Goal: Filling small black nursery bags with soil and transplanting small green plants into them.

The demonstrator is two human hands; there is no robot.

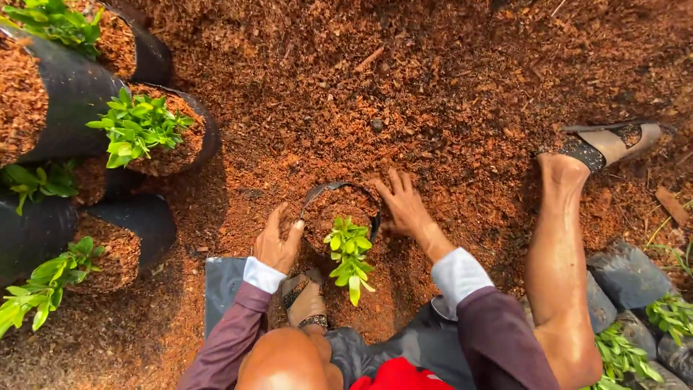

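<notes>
A small black planting bag [316, 193] stands upright in reddish-brown bark soil [404, 79], filled with the same soil. A green leafy seedling [349, 254] grows from its near side. My left hand [276, 242] lies against the bag's left side with the thumb at the rim and the fingers extended. My right hand [404, 206] rests flat on the soil just right of the bag, fingers spread, its fingertips near the rim. Both wrists show white cuffs and dark purple sleeves.
Several larger black bags with seedlings [141, 126] lie at the left. Small bagged seedlings [635, 339] crowd the lower right. My bare leg [559, 289] ends in a sandal [613, 141], and another sandalled foot [303, 300] sits below the bag. A black plastic sheet [220, 282] lies nearby.
</notes>
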